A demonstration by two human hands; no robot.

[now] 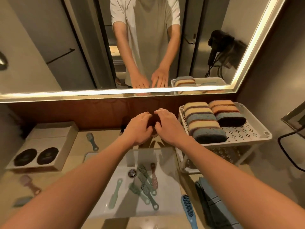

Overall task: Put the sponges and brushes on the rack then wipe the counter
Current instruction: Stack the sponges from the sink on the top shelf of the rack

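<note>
While sponges (204, 120) fill rack (257, 128) | brushes (145, 184) left in sink (166, 205), on surface (79, 142) | left hand (140, 128), right hand (166, 124): grip loose, empty | wiping undone

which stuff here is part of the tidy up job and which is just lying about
Part of the job:
- sponges already on the rack
- brushes in the sink
- blue brush by the sink
- brushes on the counter, left side
- folded cloth, likely for wiping

Just lying about:
- box with two dark discs
- hair dryer in the mirror
</note>
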